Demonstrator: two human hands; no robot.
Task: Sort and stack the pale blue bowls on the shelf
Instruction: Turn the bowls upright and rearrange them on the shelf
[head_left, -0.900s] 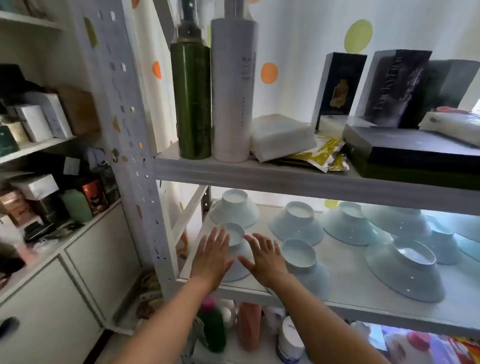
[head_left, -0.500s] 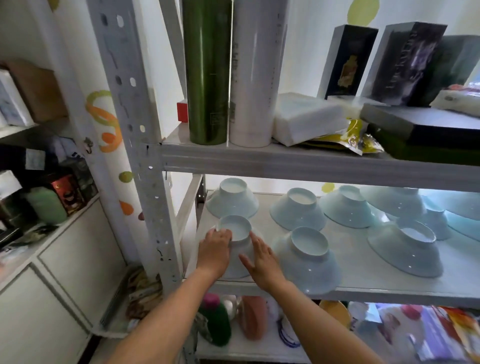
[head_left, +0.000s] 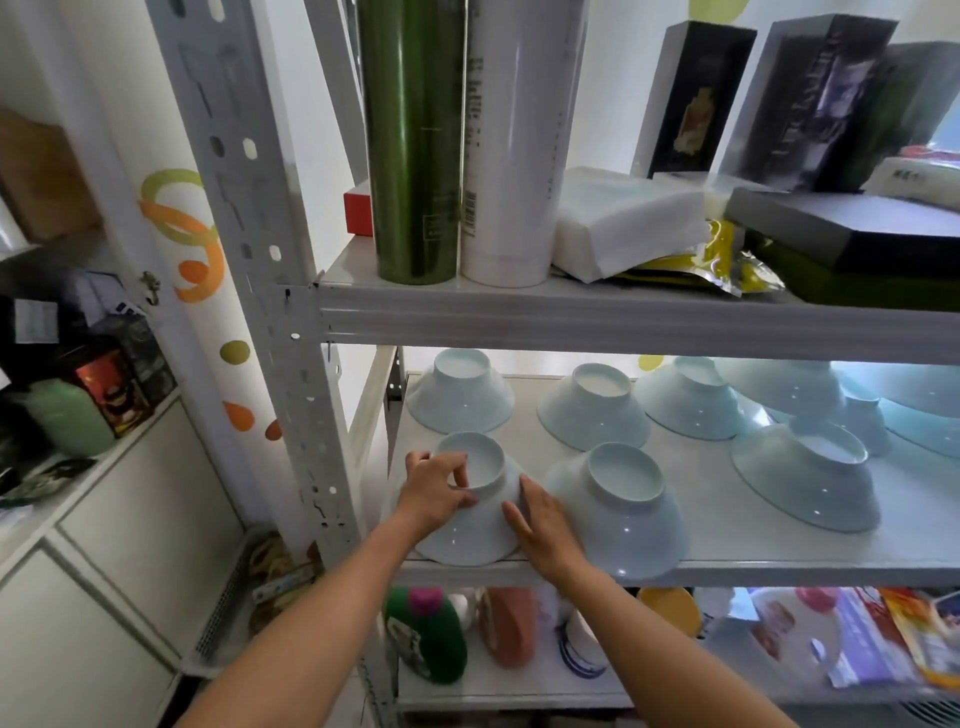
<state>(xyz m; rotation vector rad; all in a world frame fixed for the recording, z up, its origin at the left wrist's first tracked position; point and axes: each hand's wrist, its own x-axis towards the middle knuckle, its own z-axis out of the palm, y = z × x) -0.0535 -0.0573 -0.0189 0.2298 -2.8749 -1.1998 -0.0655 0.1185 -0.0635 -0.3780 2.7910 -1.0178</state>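
Several pale blue bowls lie upside down on the middle shelf (head_left: 779, 564). The front-left bowl (head_left: 470, 535) sits at the shelf's front edge. My left hand (head_left: 436, 486) grips its raised foot ring from the left, fingers curled over the rim. My right hand (head_left: 543, 525) lies flat against the bowl's right side with straight fingers. A second bowl (head_left: 623, 514) stands just right of my right hand. Behind are a back-left bowl (head_left: 460, 389), another bowl (head_left: 595, 410), and a wider bowl (head_left: 808, 475) at the right.
The upper shelf (head_left: 571, 317) hangs low over the bowls and carries a green bottle (head_left: 413, 140), a white bottle (head_left: 511, 140) and dark boxes. A perforated white post (head_left: 270, 291) stands left of my hands. Bottles and packets fill the lower shelf.
The view has come closer to the shelf. My left hand's fingers have curled round the front-left bowl's foot ring, and my right hand has settled flat on its side.
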